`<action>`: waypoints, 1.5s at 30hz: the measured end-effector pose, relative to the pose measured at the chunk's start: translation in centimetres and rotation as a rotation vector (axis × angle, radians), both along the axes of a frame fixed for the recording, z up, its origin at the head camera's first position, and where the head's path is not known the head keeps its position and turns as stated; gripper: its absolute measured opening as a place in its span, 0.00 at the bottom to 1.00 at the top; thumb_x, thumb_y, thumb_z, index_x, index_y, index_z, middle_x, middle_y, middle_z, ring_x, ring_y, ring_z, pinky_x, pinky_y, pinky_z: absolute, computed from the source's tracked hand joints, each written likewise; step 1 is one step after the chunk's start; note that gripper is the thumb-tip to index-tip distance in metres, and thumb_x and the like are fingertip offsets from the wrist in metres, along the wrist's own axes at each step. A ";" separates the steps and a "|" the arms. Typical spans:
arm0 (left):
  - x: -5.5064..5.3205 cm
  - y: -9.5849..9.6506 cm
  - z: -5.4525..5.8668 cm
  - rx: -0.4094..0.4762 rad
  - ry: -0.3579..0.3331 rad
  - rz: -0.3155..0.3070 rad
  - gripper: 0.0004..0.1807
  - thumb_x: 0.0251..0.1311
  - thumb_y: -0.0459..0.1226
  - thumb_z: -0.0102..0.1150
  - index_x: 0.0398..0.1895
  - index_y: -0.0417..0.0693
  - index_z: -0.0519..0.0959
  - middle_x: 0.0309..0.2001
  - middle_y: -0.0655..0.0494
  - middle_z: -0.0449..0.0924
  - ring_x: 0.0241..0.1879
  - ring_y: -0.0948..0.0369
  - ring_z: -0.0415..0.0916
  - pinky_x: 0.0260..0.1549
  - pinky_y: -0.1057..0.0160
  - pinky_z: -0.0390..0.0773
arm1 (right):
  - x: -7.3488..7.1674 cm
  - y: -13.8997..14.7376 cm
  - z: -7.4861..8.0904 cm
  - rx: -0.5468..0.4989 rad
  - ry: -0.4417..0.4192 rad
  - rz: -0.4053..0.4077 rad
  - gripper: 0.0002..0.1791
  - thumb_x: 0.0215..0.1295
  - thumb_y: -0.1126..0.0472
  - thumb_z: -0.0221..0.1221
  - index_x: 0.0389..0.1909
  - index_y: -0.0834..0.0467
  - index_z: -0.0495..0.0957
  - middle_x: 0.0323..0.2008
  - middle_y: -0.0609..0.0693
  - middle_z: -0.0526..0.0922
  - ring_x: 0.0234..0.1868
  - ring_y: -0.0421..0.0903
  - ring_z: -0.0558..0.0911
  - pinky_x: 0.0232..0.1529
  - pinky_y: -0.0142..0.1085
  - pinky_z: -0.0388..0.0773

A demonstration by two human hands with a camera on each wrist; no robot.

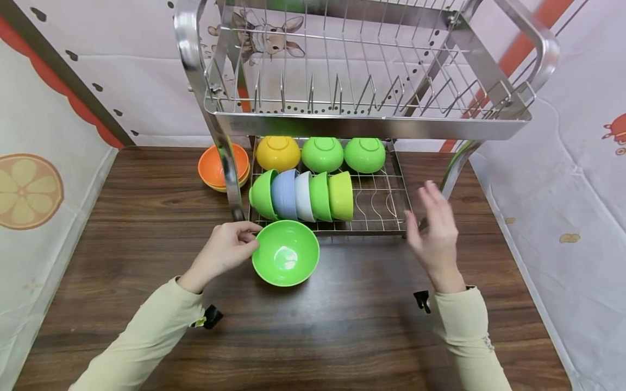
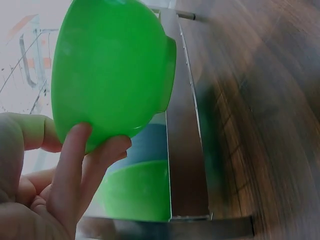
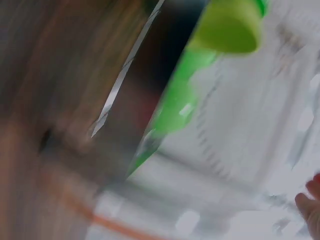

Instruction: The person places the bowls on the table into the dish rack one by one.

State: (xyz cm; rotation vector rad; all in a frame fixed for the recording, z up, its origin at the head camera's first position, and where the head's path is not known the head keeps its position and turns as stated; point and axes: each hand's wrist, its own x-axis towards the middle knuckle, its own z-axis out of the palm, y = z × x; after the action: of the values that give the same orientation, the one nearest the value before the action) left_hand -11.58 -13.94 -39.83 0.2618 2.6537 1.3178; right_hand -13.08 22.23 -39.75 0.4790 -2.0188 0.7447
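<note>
My left hand [image 1: 226, 251] pinches the left rim of a green bowl [image 1: 286, 253], thumb inside and fingers against its outer wall. The bowl's glossy inside faces up in the head view, in front of the rack's lower tier. From the left wrist its outer side and foot ring [image 2: 170, 75] show, with my fingers [image 2: 75, 160] at the rim. On the lower tier stand a green bowl [image 1: 263, 194], a blue bowl [image 1: 285, 194], a white bowl [image 1: 304, 196] and more green ones, set on edge in a row. My right hand [image 1: 435, 239] holds nothing, fingers extended, beside the rack's right front.
The metal dish rack [image 1: 371, 128] has a wire upper tier above the bowls. Behind the row lie an upturned yellow bowl [image 1: 277, 153] and two green ones. An orange bowl [image 1: 215, 165] is stacked left of the rack on the wooden table [image 1: 313, 342].
</note>
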 end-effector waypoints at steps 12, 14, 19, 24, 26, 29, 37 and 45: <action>-0.3 1.6 -0.2 0.033 -0.009 -0.034 0.15 0.48 0.28 0.50 0.40 0.36 0.79 0.23 0.52 0.81 0.17 0.67 0.70 0.17 0.69 0.69 | 3.3 -7.3 1.7 0.473 0.077 0.552 0.17 0.63 0.58 0.52 0.42 0.69 0.77 0.46 0.63 0.79 0.48 0.56 0.78 0.55 0.46 0.69; -0.3 1.7 -0.3 0.028 -0.001 -0.034 0.14 0.48 0.28 0.51 0.39 0.37 0.80 0.23 0.52 0.81 0.18 0.67 0.70 0.18 0.69 0.68 | 3.7 -7.9 1.5 0.529 0.077 0.601 0.17 0.62 0.58 0.53 0.43 0.68 0.78 0.45 0.60 0.80 0.48 0.53 0.78 0.55 0.45 0.69; -0.4 2.0 -0.3 0.031 0.013 -0.038 0.14 0.48 0.28 0.51 0.39 0.37 0.80 0.23 0.52 0.81 0.17 0.67 0.71 0.17 0.69 0.69 | 4.3 -8.9 0.9 0.597 0.055 0.695 0.15 0.64 0.58 0.52 0.42 0.65 0.79 0.42 0.56 0.82 0.46 0.48 0.80 0.50 0.40 0.73; -0.4 2.3 -0.1 0.030 0.034 -0.037 0.14 0.47 0.28 0.51 0.38 0.37 0.80 0.23 0.53 0.81 0.17 0.68 0.70 0.17 0.69 0.69 | 4.5 -9.1 0.4 0.635 -0.029 0.771 0.12 0.60 0.60 0.55 0.40 0.63 0.80 0.39 0.52 0.83 0.44 0.45 0.80 0.49 0.35 0.74; -0.5 2.3 0.0 0.023 0.044 -0.032 0.14 0.47 0.28 0.51 0.37 0.37 0.81 0.22 0.53 0.81 0.17 0.67 0.70 0.17 0.69 0.68 | 4.5 -9.1 0.3 0.660 -0.051 0.775 0.11 0.56 0.62 0.57 0.39 0.62 0.80 0.38 0.51 0.83 0.42 0.44 0.81 0.48 0.34 0.74; -0.5 2.3 0.0 0.018 0.047 -0.037 0.14 0.47 0.28 0.51 0.38 0.37 0.81 0.23 0.53 0.81 0.17 0.67 0.70 0.16 0.69 0.68 | 4.5 -9.2 0.1 0.692 -0.053 0.762 0.11 0.52 0.65 0.58 0.38 0.61 0.80 0.35 0.49 0.83 0.40 0.42 0.81 0.47 0.33 0.75; -0.3 2.4 0.2 0.020 0.029 -0.060 0.14 0.48 0.29 0.51 0.39 0.37 0.80 0.24 0.52 0.82 0.18 0.67 0.71 0.17 0.69 0.69 | 4.5 -9.4 -0.2 0.724 -0.038 0.720 0.09 0.53 0.68 0.56 0.35 0.60 0.80 0.30 0.46 0.83 0.35 0.40 0.80 0.42 0.31 0.76; -0.3 2.5 0.3 0.023 0.053 -0.082 0.14 0.49 0.29 0.50 0.40 0.37 0.80 0.25 0.53 0.82 0.20 0.67 0.72 0.19 0.69 0.70 | 4.8 -9.6 -0.1 0.710 -0.032 0.688 0.11 0.45 0.73 0.56 0.30 0.58 0.78 0.25 0.44 0.79 0.29 0.40 0.77 0.34 0.31 0.74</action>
State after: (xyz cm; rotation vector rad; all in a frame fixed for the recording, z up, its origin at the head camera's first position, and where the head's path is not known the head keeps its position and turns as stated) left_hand -11.87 -11.46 -39.57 0.4092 2.6411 1.3343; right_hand -8.25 12.67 -39.86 1.6308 -2.1163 0.3846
